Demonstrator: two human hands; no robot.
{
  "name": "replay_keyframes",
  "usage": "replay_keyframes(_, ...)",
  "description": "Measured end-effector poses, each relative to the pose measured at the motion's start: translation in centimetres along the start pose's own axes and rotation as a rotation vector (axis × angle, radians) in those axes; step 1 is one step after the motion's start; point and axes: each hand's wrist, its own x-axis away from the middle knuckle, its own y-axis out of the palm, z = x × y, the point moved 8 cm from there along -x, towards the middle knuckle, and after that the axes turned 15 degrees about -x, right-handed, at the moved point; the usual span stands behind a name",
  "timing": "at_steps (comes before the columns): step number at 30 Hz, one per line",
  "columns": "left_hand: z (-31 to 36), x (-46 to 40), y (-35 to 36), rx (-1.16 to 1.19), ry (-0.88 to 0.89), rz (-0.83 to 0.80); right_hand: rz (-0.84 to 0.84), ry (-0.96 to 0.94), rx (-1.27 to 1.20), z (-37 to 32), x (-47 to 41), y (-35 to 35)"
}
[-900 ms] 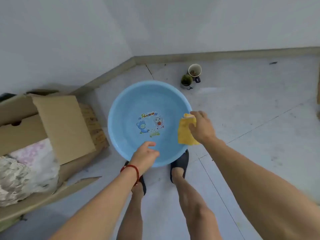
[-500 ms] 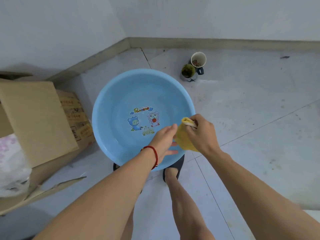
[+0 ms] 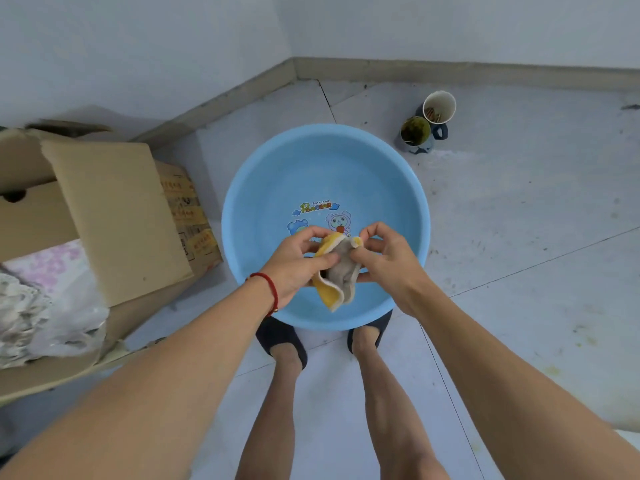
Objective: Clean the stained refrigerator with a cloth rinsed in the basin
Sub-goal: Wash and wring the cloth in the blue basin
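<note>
1. Pale tiled floor (image 3: 519,237), room corner at 12 o'clock.
2. We see a blue plastic basin (image 3: 325,168) at centre; two cups (image 3: 427,121) at 1 o'clock, an open cardboard box (image 3: 104,209) at 9 o'clock.
3. Left hand (image 3: 294,268) and right hand (image 3: 388,258) both pinch the yellow-and-grey cloth (image 3: 337,271), fingers curled, over the basin's near half.

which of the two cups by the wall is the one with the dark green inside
The nearer cup, the one closer to the blue basin. Its inside is dark green; the cup behind it is white inside.
</note>
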Motion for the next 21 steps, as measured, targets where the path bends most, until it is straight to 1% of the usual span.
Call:
replay_keyframes(3,-0.7,-1.0,-1.7,-0.019,-0.01,0.084,0.033,-0.074,0.132,-0.1,-1.1,0.4)
replay_keyframes(6,-1.3,-1.6,-2.9,0.075,-0.055,0.138,0.055,-0.089,0.116,-0.6,-2.4,0.9)
replay_keyframes(8,-1.4,-2.1,-3.6,0.102,-0.07,0.159,-0.003,-0.046,0.069,-0.7,-3.1,1.7)
replay_keyframes(11,-1.5,-2.7,-4.7,0.119,-0.076,0.199,-0.173,0.056,-0.016,-0.6,-3.7,3.5)
replay_keyframes(13,-1.4,-2.9,-5.2,0.094,-0.069,0.215,-0.203,0.064,0.037,-0.6,-4.4,3.8)
replay_keyframes(15,-1.6,-3.0,-5.9,0.075,-0.073,0.258,-0.158,0.021,0.162,-0.9,-5.1,3.5)
replay_keyframes(18,-2.4,-2.7,-7.4,0.117,-0.159,0.417,-0.035,-0.139,0.354,-2.0,-5.6,2.4)
replay_keyframes(20,-3.5,-2.3,-8.6,0.195,-0.257,0.53,0.155,-0.246,0.447,-2.7,-5.6,0.3)
replay_keyframes(21,-4.0,-2.3,-8.9,0.257,-0.298,0.551,0.265,-0.255,0.434,-2.6,-5.6,-1.3)
